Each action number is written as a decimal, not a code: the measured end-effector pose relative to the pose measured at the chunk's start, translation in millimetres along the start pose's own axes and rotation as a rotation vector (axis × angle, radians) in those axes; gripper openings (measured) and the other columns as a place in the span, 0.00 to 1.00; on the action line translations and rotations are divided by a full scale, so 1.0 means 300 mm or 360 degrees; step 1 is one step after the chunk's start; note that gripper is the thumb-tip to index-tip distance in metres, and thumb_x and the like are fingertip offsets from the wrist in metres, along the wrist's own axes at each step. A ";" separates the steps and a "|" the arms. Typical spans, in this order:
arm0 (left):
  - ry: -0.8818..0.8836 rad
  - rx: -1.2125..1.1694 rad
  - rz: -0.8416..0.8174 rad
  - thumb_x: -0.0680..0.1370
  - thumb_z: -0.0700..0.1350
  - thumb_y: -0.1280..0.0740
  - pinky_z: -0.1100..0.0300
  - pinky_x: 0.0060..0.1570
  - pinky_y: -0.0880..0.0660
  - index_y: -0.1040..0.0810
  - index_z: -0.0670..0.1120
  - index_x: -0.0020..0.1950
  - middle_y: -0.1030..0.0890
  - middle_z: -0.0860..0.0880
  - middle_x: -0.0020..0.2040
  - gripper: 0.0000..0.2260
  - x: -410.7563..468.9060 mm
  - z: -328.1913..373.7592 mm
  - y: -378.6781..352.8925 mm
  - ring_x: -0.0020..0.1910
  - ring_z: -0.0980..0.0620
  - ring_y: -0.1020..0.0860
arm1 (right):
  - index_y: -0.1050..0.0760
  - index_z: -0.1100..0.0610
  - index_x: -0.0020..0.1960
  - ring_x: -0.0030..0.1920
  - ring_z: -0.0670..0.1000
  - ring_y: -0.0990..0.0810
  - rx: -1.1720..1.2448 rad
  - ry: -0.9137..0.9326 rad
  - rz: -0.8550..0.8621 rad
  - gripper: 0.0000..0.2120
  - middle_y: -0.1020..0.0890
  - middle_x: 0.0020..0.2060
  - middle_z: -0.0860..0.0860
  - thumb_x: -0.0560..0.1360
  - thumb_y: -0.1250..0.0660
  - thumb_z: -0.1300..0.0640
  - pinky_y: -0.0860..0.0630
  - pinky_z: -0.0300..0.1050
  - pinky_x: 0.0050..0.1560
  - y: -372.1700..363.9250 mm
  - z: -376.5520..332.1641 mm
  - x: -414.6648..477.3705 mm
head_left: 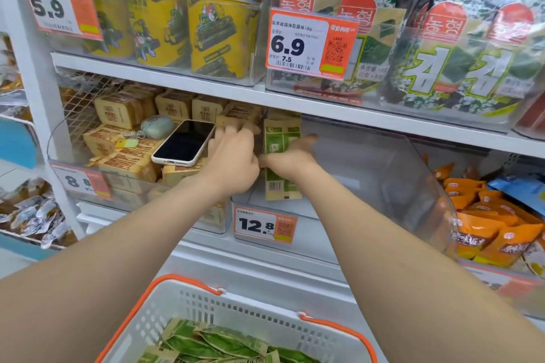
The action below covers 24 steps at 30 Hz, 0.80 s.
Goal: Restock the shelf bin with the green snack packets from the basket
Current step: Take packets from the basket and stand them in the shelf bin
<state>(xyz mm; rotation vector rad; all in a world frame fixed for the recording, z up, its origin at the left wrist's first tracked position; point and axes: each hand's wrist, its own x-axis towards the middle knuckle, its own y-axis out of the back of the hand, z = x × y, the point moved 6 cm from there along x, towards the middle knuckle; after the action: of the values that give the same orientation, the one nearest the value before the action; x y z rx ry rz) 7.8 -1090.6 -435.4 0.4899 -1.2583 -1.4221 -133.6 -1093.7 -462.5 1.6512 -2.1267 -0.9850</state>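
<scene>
Green snack packets (281,138) stand upright at the left end of a clear plastic shelf bin (398,174) tagged 12.8. My left hand (233,156) reaches in beside them, fingers curled against their left side. From the right, my right hand (290,156) grips the stack with its fingers round the packets. Below, a white basket (165,312) with orange handles holds several more green packets (224,345).
A phone (184,143) and a pale green keyring pouch (156,127) lie on tan packets in the left bin. Orange packets (483,224) fill the bin to the right. The shelf above carries yellow cans (159,26) and seaweed packs (442,53); its edge hangs low over the bin.
</scene>
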 end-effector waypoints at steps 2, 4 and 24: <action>-0.0082 0.0047 0.0015 0.80 0.40 0.36 0.42 0.69 0.32 0.27 0.47 0.74 0.29 0.40 0.71 0.21 -0.007 0.013 -0.004 0.69 0.36 0.32 | 0.71 0.61 0.82 0.82 0.62 0.46 0.0022 -0.0090 0.0076 0.65 0.48 0.82 0.61 0.71 0.22 0.43 0.39 0.53 0.79 -0.008 0.012 0.028; -0.0135 0.0145 -0.0002 0.80 0.42 0.36 0.43 0.69 0.32 0.26 0.47 0.73 0.30 0.41 0.71 0.20 -0.011 0.023 -0.010 0.69 0.37 0.32 | 0.62 0.58 0.84 0.79 0.64 0.42 -0.0042 -0.0194 0.0155 0.62 0.44 0.80 0.61 0.69 0.22 0.42 0.37 0.55 0.76 -0.010 0.028 0.043; -0.0134 0.0423 -0.0077 0.79 0.44 0.34 0.40 0.65 0.31 0.21 0.53 0.68 0.35 0.41 0.73 0.18 -0.004 0.017 -0.042 0.68 0.35 0.32 | 0.18 0.59 0.58 0.55 0.57 0.14 0.0712 0.0034 -0.0151 0.15 0.14 0.57 0.58 0.74 0.27 0.70 0.15 0.53 0.54 0.045 0.123 0.066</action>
<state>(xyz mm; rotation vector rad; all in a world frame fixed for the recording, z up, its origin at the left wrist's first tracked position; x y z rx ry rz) -1.7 -1089.9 -445.0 0.6491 -1.5223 -1.3333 -171.6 -1097.7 -484.3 1.9622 -2.3988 -0.5316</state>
